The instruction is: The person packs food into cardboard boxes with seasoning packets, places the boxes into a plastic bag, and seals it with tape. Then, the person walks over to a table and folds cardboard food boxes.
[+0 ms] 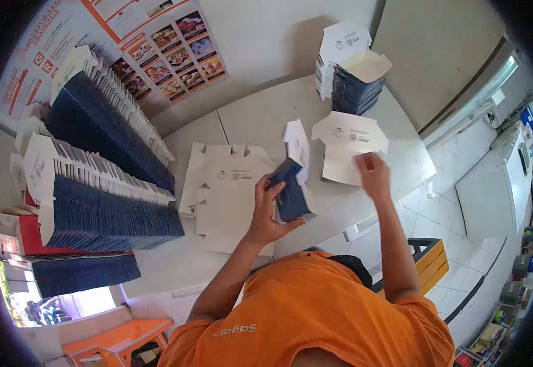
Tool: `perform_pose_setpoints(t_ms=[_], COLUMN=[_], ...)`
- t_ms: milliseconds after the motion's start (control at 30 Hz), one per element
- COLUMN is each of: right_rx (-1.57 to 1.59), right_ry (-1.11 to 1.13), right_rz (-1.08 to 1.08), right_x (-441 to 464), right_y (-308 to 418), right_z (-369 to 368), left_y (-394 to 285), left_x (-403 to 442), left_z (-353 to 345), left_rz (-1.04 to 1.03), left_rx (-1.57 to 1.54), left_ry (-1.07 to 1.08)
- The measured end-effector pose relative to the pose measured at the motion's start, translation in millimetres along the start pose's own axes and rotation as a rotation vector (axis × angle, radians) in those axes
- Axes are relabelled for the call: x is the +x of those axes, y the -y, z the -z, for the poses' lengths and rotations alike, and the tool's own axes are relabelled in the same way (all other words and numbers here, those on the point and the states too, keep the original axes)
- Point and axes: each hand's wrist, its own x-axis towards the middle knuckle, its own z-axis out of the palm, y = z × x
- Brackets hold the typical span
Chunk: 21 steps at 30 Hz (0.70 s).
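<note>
My left hand (268,211) is wrapped round a dark blue cardboard box (292,194), partly folded and tilted, its white printed flap (298,147) standing up. My right hand (373,174) is closed, fingers curled, with nothing visible in them; it is slightly blurred. It hovers over the right edge of a white box with its lid spread (349,144), and I cannot tell whether it touches it. Flat white box blanks (233,183) with cut-out tabs lie overlapping on the table to the left of my left hand.
Long rows of dark blue cartons (107,211) with white flaps stand on the left. Nested open boxes (358,85) are stacked at the back right. A printed poster (175,55) hangs on the wall behind the white table (266,101). An orange slatted chair (428,263) stands at the right.
</note>
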Motion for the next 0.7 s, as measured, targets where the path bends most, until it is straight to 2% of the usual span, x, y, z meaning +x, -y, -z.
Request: perform_pose_setpoints(t_ms=[33, 67, 100, 133, 233, 267, 367, 467, 567, 600, 700], right_rx=[0.217, 0.411, 0.612, 0.704, 0.906, 0.94, 0.902, 0.844, 0.218, 0.139, 0.404], right_ry=[0.285, 0.607, 0.744, 0.735, 0.868, 0.8, 0.68, 0.401, 0.539, 0.255, 0.702], right_rz=[0.094, -0.06, -0.157, -0.144, -0.179, -0.236, -0.155, -0.064, 0.314, 0.508, 0.32], right_x=[-15, -39, -65, -81, -78, -78, -72, -42, -22, -30, -62], right_y=[2, 43, 69, 68, 66, 71, 82, 103, 123, 124, 157], right_z=[-15, -15, -21, -40, -39, -37, -42, -34, -37, -54, -53], left_y=[-11, -22, -27, -28, -19, -18, -31, -28, -57, -62, -90], left_x=[2, 7, 9, 5, -9, -12, -19, -37, -35, -39, -34], left_z=[5, 11, 13, 13, 18, 23, 44, 76, 100, 97, 100], left_rz=[-0.043, -0.09, -0.141, -0.131, -0.101, -0.098, -0.071, -0.004, -0.063, -0.004, -0.003], left_rx=[0.06, 0.117, 0.172, 0.133, 0.021, 0.048, 0.169, 0.283, 0.461, 0.387, 0.555], left_ry=[0.047, 0.099, 0.152, 0.141, 0.111, 0.08, -0.054, -0.272, -0.179, -0.208, 0.014])
